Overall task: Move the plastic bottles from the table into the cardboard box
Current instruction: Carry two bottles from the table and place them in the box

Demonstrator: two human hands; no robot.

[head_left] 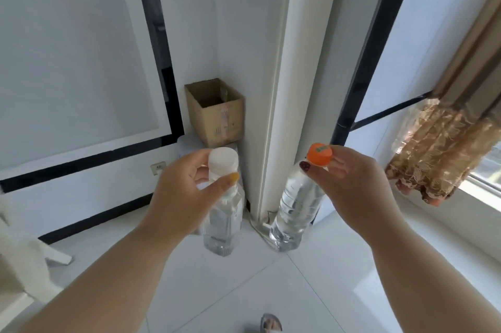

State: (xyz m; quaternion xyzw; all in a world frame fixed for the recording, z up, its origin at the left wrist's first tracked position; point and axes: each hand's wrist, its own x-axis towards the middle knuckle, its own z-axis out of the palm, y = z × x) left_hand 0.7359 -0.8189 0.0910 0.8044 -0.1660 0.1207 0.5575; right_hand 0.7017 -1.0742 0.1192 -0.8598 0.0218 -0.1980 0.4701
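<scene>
My left hand [180, 191] grips a clear plastic bottle with a white cap [222, 220] by its neck; the bottle hangs upright over the floor. In my right hand [352, 178] hangs a second clear bottle with an orange cap [295, 213], pinched at the cap by the fingertips. An open, brown cardboard box [217, 113] stands ahead in the corner on a white stand, beyond and above both bottles. Its inside looks empty as far as I can see.
A white wall column [279, 88] runs down between the two bottles. On the right are a window sill [461, 213] and a tied golden curtain [439, 148]. A white chair leg [32, 251] is at the left. A foot [271, 323] shows on the white tiled floor.
</scene>
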